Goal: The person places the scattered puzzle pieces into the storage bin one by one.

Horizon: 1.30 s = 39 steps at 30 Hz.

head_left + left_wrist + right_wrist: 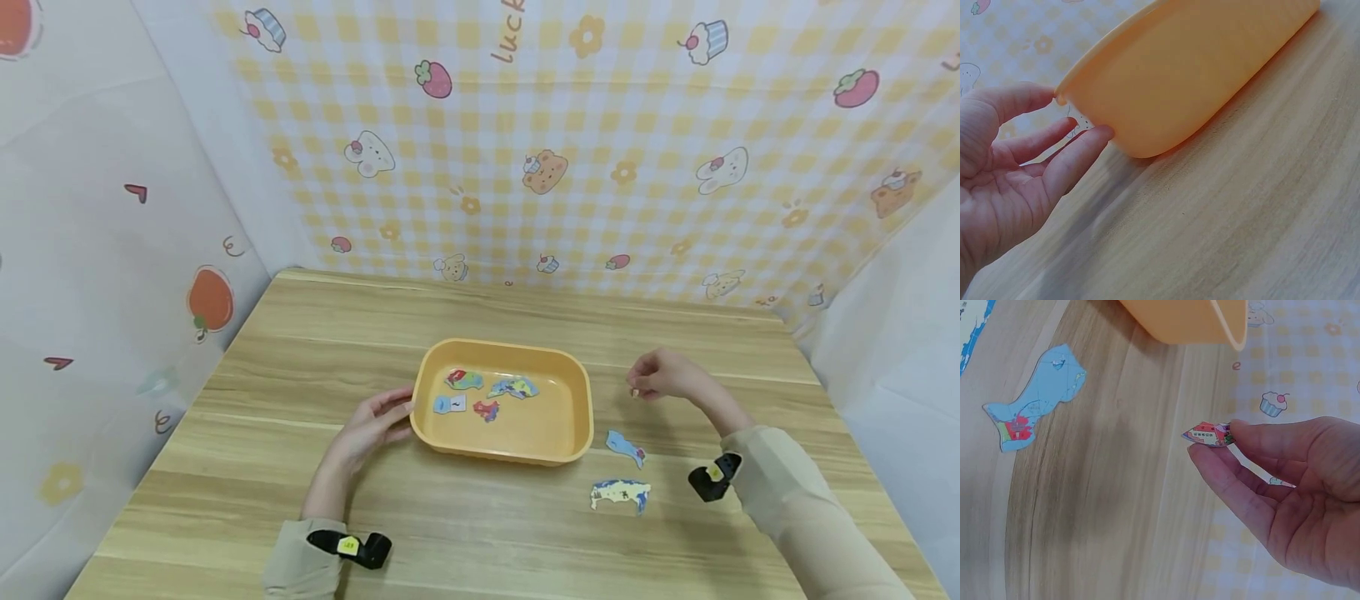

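In the right wrist view, my right hand [1310, 481] pinches a small red and white puzzle piece [1207, 433] between thumb and fingertip. The head view has this right hand [663, 375] above the table, right of a yellow plastic tray [551, 362]. My left hand [375, 421] is at the tray's left end. The left wrist view shows its thumb touching the rim and a fingertip on the outer wall, the fingers mostly straight. Inside the tray lie several flat pieces, among them a green and red piece [465, 380] and a red piece [486, 410].
Right of the tray, a light blue puzzle piece [625, 447] lies on the wooden table [480, 533]. Nearer the front is a cream and blue piece [620, 493]. A checked cloth backdrop [480, 167] hangs behind the table, with white cloth at both sides.
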Motion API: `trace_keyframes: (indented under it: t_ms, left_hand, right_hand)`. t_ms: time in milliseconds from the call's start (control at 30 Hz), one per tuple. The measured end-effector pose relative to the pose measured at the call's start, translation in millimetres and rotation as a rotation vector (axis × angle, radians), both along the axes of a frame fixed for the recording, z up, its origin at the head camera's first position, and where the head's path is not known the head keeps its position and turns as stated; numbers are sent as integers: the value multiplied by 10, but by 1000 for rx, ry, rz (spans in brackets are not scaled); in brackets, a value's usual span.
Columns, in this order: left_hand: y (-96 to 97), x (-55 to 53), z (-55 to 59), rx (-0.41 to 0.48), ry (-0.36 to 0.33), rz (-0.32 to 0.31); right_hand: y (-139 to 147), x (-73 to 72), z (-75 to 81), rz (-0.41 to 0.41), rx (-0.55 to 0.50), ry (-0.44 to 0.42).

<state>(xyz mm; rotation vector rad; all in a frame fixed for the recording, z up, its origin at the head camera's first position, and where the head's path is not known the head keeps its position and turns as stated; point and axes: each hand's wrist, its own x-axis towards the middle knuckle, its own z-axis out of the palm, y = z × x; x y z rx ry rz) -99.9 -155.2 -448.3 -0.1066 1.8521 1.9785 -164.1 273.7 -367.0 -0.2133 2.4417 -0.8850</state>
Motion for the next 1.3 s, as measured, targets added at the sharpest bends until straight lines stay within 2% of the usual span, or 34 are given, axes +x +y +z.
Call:
trace_keyframes:
  t_ms: [367, 633, 1300]
  left_hand:
    - [7, -3, -12, -7, -3, 8]
    - [13, 1, -2, -13, -13, 11]
    - [17, -11, 0, -24, -19, 13]
  right_hand:
    - [-114, -31, 85, -21, -20, 23]
    - [-279, -62, 176, 32, -53, 65]
    - [-682, -181, 109, 142, -72, 98]
